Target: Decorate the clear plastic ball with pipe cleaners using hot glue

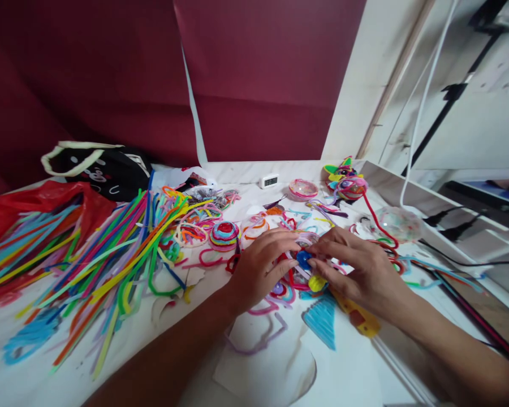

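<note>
Fingers of our right hand pinch one small, bright blue piece, just beside a rounded yellow piece and among pink coils on the table, while our left hand curves near, whether gripping we cannot tell.

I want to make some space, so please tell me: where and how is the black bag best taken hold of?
Probably by the cream handle, from above: it loops out at the top of the black bag, while the red plastic bag and pipe cleaners lie in front.
</note>
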